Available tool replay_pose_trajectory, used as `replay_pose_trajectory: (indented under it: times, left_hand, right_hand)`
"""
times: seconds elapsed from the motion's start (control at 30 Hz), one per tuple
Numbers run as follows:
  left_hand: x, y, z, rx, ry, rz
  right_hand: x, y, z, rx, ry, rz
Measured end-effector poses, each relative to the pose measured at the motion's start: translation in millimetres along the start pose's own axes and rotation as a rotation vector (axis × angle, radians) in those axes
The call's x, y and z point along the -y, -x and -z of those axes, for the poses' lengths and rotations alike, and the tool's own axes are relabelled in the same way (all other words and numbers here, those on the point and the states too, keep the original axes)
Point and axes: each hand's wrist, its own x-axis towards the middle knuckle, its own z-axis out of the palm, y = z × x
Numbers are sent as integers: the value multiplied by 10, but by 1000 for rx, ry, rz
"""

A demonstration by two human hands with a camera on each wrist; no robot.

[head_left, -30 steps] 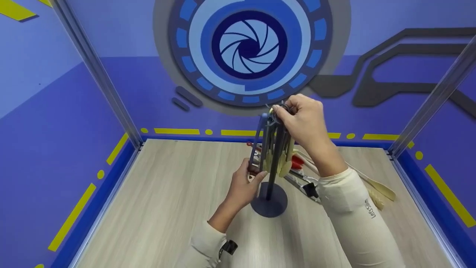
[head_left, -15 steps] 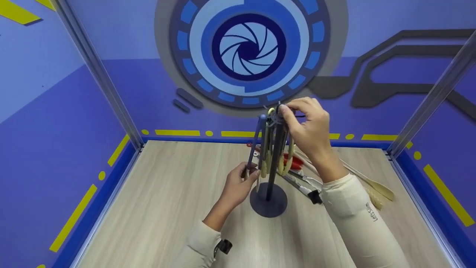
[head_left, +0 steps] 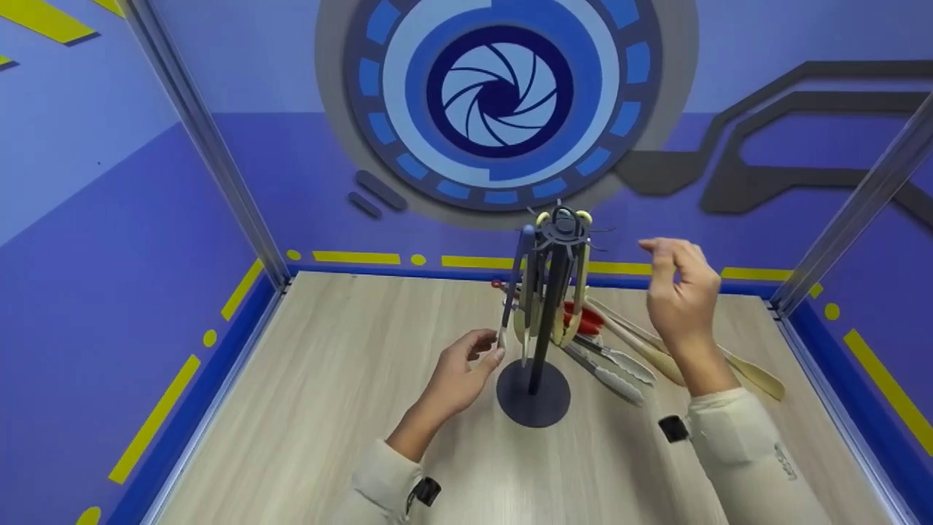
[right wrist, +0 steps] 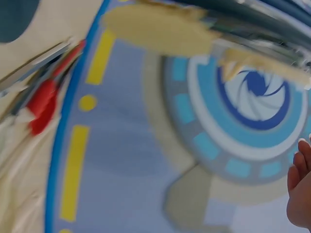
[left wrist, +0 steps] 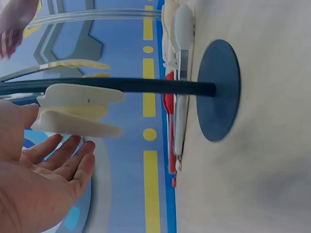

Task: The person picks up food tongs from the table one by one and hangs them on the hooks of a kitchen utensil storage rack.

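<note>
A dark rack (head_left: pixel 534 397) with a round base and a hooked top stands upright, with several tongs hanging around its pole. Blue-handled tongs (head_left: pixel 515 281) hang on its left side. My left hand (head_left: pixel 458 372) is beside their lower end, fingers loosely bent. In the left wrist view its fingers (left wrist: pixel 63 162) are spread just below pale tong tips (left wrist: pixel 80 124), gripping nothing, while the thumb lies close to those tips. My right hand (head_left: pixel 684 295) hovers to the right of the rack's top, apart from it, holding nothing. Cream-tipped tongs (right wrist: pixel 155 29) hang near it in the right wrist view.
Behind and right of the rack, red-tipped tongs (head_left: pixel 582 319) and white-tipped tongs (head_left: pixel 619 383) lie on the wooden table (head_left: pixel 350 350). Farther right is a wooden spoon (head_left: pixel 762 379). Blue panels (head_left: pixel 277 168) and metal posts (head_left: pixel 211 146) enclose the table.
My right hand has let go at the rack's top and moved right and down. My left hand has loosened from the blue-handled tongs, which stay hanging.
</note>
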Motion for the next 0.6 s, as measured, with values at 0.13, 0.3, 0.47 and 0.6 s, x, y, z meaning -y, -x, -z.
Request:
replay_pose_trajectory:
  times: [0.13,0.3,0.47,0.6]
  left_hand:
    - [136,133,132,-31,-30,-11]
    - [316,292,315,-76,-32,-17]
    - [401,363,473,-122,-42,-12]
    - [358,341,546,-161,-55,-30]
  right_hand:
    - [-275,192,213,55,63,-52]
    - [-578,482,515,210,193,-200]
    - [-782,738,718,349,283,-288]
    - [-861,854,811,370,304,-298]
